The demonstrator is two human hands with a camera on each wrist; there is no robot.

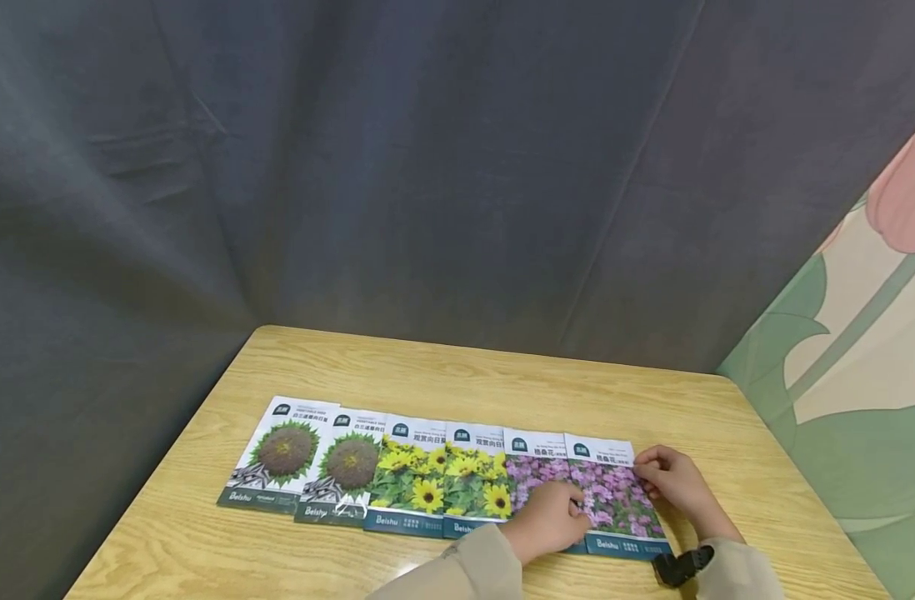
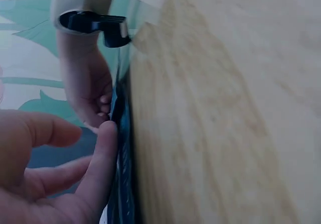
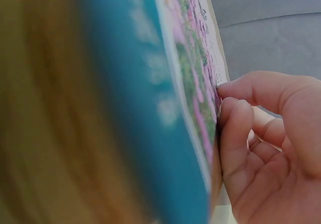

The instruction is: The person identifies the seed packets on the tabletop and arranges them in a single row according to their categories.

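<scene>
A row of seed packets lies face up, each partly overlapping its neighbour. At the right end is a packet with pink flowers [image 1: 611, 496]. My right hand [image 1: 675, 483] holds that packet's right edge between thumb and fingertips, and the right wrist view shows the fingertips [image 3: 228, 91] right at the edge. My left hand [image 1: 549, 518] rests over the other pink-flower packet [image 1: 531, 468], covering its lower part. In the left wrist view one straight finger [image 2: 103, 148] lies against the packet face, the others raised and apart.
Two yellow-flower packets [image 1: 408, 479] lie in the middle of the row, and two packets with sunflower heads [image 1: 285, 454] at its left end. The wooden table [image 1: 457, 375] meets a dark curtain [image 1: 442, 183] behind. A flower-patterned wall [image 1: 862, 350] is on the right.
</scene>
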